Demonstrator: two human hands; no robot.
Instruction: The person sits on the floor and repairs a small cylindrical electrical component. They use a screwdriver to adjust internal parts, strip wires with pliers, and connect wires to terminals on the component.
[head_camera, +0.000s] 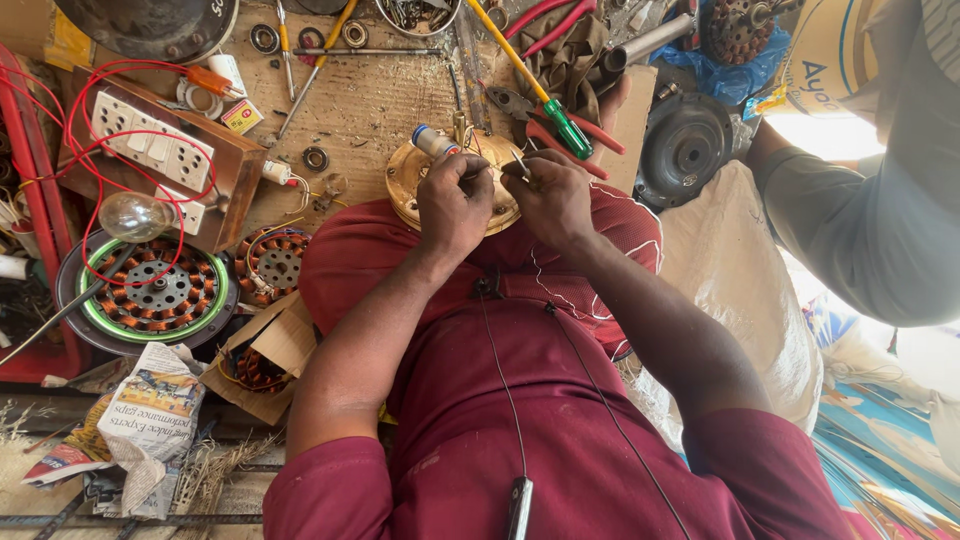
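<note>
Both hands on gold motor cover (420, 185), frame centre-top.
Left hand (453, 205) pinches wire at cover; right hand (549, 198) grips thin metal tool (521, 165), green screwdriver (530, 85) just above.

A small yellow-and-red box (241, 116) lies beside the switchboard, and crumpled printed newspaper (150, 415) lies at lower left.

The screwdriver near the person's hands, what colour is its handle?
The screwdriver has a green handle with a yellow shaft, clearest in the head view.

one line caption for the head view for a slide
Left hand and right hand work on a round brass-coloured motor housing resting on maroon-clad knees, beside a green-handled screwdriver.
</note>
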